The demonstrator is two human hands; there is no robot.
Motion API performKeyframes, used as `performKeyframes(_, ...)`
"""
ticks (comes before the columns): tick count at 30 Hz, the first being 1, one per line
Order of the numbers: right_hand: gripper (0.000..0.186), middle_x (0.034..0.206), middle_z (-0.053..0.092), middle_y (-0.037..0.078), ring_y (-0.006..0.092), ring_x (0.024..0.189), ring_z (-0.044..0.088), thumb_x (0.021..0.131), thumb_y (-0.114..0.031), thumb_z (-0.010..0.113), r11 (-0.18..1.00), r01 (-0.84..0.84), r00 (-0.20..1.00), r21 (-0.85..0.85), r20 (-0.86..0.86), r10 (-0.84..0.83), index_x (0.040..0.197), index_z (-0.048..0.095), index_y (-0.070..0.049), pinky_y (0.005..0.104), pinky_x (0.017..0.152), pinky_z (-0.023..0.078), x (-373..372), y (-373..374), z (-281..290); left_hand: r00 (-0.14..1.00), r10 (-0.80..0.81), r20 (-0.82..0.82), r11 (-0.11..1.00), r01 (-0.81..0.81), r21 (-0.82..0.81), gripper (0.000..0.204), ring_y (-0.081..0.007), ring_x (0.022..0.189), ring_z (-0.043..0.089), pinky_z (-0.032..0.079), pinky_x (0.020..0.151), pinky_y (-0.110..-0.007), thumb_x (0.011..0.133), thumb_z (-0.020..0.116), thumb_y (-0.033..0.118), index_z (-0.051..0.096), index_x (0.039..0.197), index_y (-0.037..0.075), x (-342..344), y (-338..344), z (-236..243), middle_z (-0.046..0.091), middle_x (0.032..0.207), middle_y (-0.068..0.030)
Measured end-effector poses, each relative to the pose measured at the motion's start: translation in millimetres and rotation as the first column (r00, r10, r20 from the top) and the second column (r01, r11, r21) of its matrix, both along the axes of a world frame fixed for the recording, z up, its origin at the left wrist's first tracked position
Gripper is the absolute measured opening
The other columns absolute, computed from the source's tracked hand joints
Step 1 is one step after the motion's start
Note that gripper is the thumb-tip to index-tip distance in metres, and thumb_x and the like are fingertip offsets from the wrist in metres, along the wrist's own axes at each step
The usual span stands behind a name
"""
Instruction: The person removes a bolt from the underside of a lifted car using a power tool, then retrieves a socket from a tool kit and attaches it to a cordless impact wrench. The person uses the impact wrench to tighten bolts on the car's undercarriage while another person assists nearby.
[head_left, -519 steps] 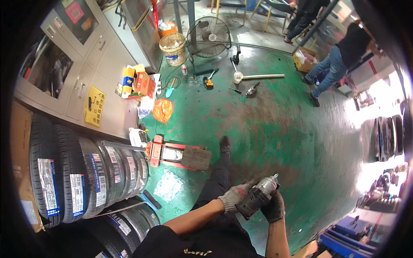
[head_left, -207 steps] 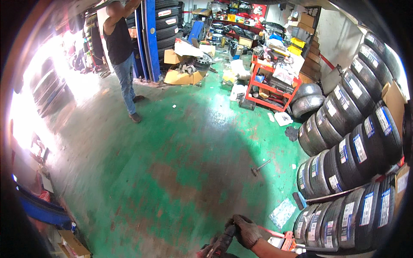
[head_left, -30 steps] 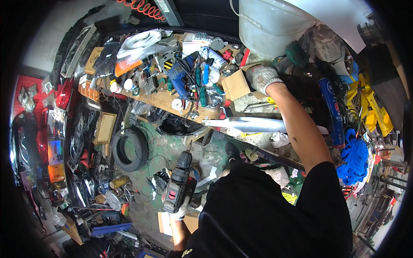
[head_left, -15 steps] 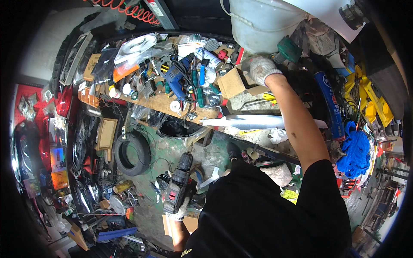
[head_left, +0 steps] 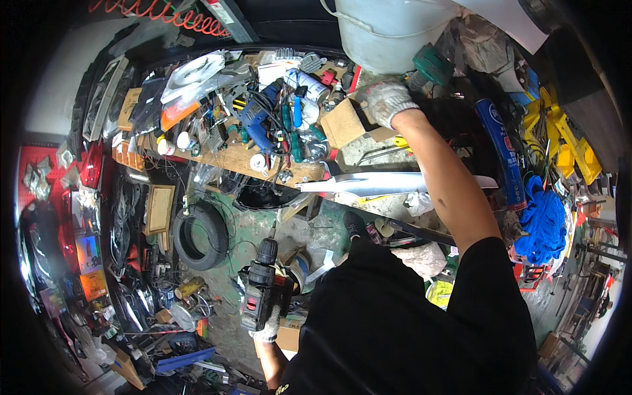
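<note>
My left hand (head_left: 269, 327), in a white knit glove, is wrapped round the handle of a black cordless drill (head_left: 266, 283) at my left side. The drill's chuck and bit (head_left: 272, 232) point away from me, above the floor. My right hand (head_left: 391, 104), also gloved, reaches over the bench to the mouth of an open cardboard box (head_left: 347, 122). Its fingertips are at the box's far flap and partly hidden, so their grip does not show. A long silver trim piece (head_left: 375, 184) lies along the bench's near edge, under my right forearm.
A blue corded drill (head_left: 261, 122) lies among tools on the cluttered bench. Behind the box stand a white bucket (head_left: 388, 36) and a green tool (head_left: 432, 66). A blue can (head_left: 500, 151) is on the right. A tyre (head_left: 200, 235) rests on the floor at left.
The whole view has shifted slightly, with the bench things now a little further left. My right hand stays at the box, and my left hand keeps hold of the cordless drill.
</note>
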State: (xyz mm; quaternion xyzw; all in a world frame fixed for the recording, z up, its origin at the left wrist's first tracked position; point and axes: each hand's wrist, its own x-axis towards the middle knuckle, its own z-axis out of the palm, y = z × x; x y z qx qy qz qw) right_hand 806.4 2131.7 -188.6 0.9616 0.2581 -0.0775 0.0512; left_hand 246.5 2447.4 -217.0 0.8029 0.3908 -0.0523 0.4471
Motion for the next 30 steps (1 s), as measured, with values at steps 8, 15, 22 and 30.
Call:
performKeyframes(8,0.032,0.120,0.075,0.011,0.0296,0.116,0.070,0.095,-0.018,0.051,0.985,0.005,1.000,-0.174,-0.008,-0.007,0.112,0.078,-0.015,0.0468,0.097,0.053,-5.4,9.1,11.4,0.999,-0.029,0.026,0.999,0.029,0.019,0.062,-0.0296,0.131,0.056,0.044,0.109,-0.042,0.094,0.071,0.046,0.059,0.143,0.010,13.8,1.3,2.2,0.062,0.142,-0.0114)
performKeyframes(15,0.030,0.122,0.073,0.017,0.0344,0.114,0.070,0.093,-0.011,0.057,0.996,0.085,0.996,-0.007,-0.035,-0.086,0.115,0.077,-0.010,0.0450,0.096,0.056,11.9,0.5,38.7,0.999,-0.021,0.043,1.000,0.020,0.020,0.060,-0.0298,0.128,0.057,0.045,0.106,-0.042,0.093,0.072,0.045,0.060,0.141,0.010,17.1,-5.3,0.3,0.063,0.139,-0.0114)
performKeyframes(22,0.030,0.121,0.073,0.018,0.0348,0.112,0.071,0.096,-0.013,0.052,0.983,-0.069,0.998,-0.168,-0.011,0.068,0.111,0.078,-0.007,0.0470,0.094,0.057,17.6,12.6,11.5,0.998,-0.022,0.063,1.000,0.021,0.014,0.059,-0.0300,0.125,0.058,0.046,0.104,-0.042,0.092,0.073,0.044,0.061,0.139,0.009,19.8,-11.6,-0.9,0.064,0.136,-0.0114)
performKeyframes(30,0.028,0.116,0.075,0.016,0.0327,0.108,0.073,0.094,-0.013,0.055,0.936,-0.222,0.973,-0.273,0.006,0.233,0.108,0.079,-0.008,0.0455,0.090,0.058,19.9,11.8,12.2,0.998,-0.005,0.056,1.000,0.004,0.010,0.057,-0.0302,0.121,0.059,0.047,0.101,-0.042,0.091,0.074,0.042,0.062,0.136,0.009,11.0,-14.9,-3.0,0.065,0.133,-0.0115)
